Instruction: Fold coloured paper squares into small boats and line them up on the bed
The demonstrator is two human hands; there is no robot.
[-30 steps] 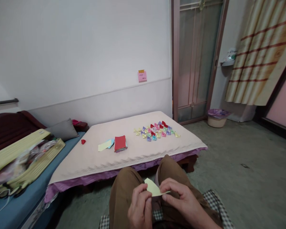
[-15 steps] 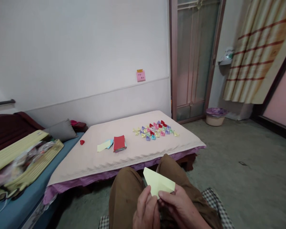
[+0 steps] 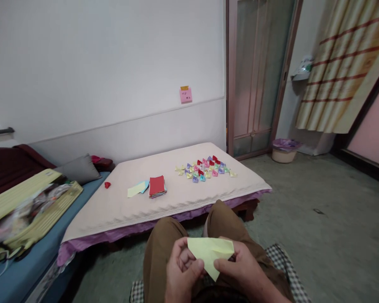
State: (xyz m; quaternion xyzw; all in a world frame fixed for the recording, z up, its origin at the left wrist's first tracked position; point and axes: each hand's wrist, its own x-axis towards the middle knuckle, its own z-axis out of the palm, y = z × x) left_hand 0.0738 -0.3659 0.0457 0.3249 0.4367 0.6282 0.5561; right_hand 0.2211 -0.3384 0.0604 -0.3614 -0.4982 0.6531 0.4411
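Both my hands hold one pale yellow folded paper (image 3: 210,253) low over my lap. My left hand (image 3: 180,272) pinches its left edge with curled fingers. My right hand (image 3: 241,269) grips its right side, thumb on top of the fold. The paper forms a triangle with its tip pointing down toward me. My knees in brown trousers (image 3: 164,244) sit just beyond it.
A low bed with a cream cover (image 3: 120,206) stands ahead. On it lie a stack of coloured paper with a red top sheet (image 3: 157,185), loose yellow and blue sheets (image 3: 136,189), several small folded paper pieces (image 3: 205,169) and a red scrap (image 3: 107,184). A bin (image 3: 283,150) stands by the door.
The yellow paper has been turned in my hands, from tilted up and back to facing me with its point down. My view shifted slightly upward.
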